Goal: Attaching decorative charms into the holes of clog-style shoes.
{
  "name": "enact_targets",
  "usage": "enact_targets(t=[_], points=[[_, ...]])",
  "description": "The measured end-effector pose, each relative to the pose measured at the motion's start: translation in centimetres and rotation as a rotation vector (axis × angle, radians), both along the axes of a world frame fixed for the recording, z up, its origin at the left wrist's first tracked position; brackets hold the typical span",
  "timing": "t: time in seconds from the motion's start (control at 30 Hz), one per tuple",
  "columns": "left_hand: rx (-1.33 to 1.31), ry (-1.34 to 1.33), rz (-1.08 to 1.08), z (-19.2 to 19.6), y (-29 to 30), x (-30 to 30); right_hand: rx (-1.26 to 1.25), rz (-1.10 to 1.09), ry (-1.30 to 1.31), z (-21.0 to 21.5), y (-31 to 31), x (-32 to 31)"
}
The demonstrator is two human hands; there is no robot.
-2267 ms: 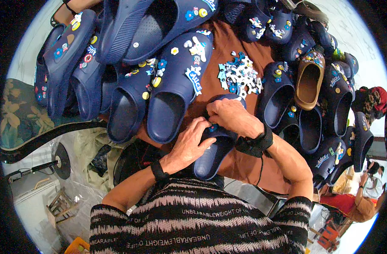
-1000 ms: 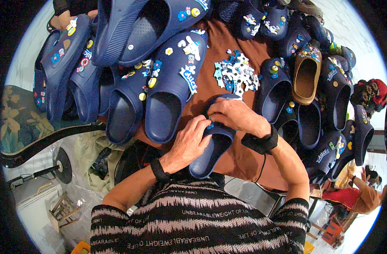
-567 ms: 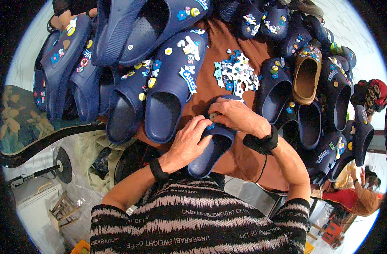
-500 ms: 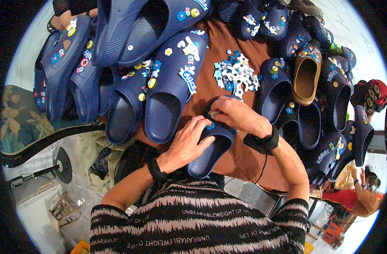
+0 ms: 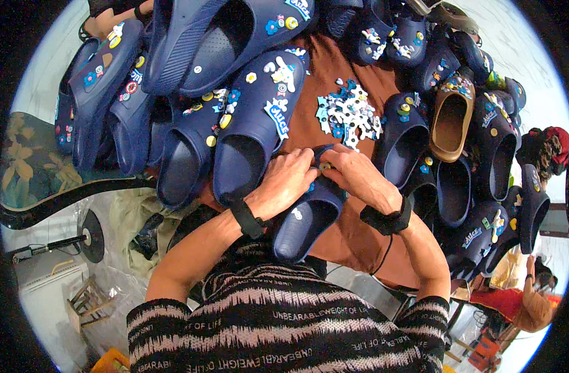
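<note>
A navy blue clog lies in front of me, its open heel toward my body and its toe pointing away. My left hand has its fingers curled over the left side of the toe, gripping the clog. A small blue charm shows beside its fingertips. Opposite it, my right hand pinches a small yellowish shoe charm at the clog's upper. The fingertips of both hands nearly meet, hiding most of the toe. Beyond them, a pile of white and blue charms lies on the brown cloth.
Navy clogs with charms crowd the left, some stacked. More stand on the right around a tan clog. A black-edged patterned tabletop is at far left. Another person is at the lower right; an arm shows at the upper left.
My left hand has moved forward along the clog to its toe, and its fingers have curled in. My right hand stays near the toe, slightly shifted, with the yellowish charm now showing at its fingertips.
</note>
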State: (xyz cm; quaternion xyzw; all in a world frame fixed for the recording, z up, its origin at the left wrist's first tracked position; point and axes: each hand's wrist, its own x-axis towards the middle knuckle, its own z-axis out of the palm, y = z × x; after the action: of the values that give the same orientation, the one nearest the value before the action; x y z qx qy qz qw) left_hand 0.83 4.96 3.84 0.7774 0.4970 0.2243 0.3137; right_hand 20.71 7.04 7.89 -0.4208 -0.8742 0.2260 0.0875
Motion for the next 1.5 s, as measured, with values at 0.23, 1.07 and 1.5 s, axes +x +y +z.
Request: enact_targets(t=[0.23, 1.07, 1.5], points=[[0.146, 0.183, -0.057, -0.1, 0.6, 1.0, 0.015, -0.028, 0.004, -0.7, 0.0, 0.1], [0.227, 0.05, -0.062, 0.8, -5.4, -1.0, 0.285, 0.172, -0.335, -0.8, -1.3, -1.7], [0.229, 0.26, -0.106, -0.4, -5.3, -0.4, 0.301, 0.2, -0.423, -0.3, -1.9, -1.5]])
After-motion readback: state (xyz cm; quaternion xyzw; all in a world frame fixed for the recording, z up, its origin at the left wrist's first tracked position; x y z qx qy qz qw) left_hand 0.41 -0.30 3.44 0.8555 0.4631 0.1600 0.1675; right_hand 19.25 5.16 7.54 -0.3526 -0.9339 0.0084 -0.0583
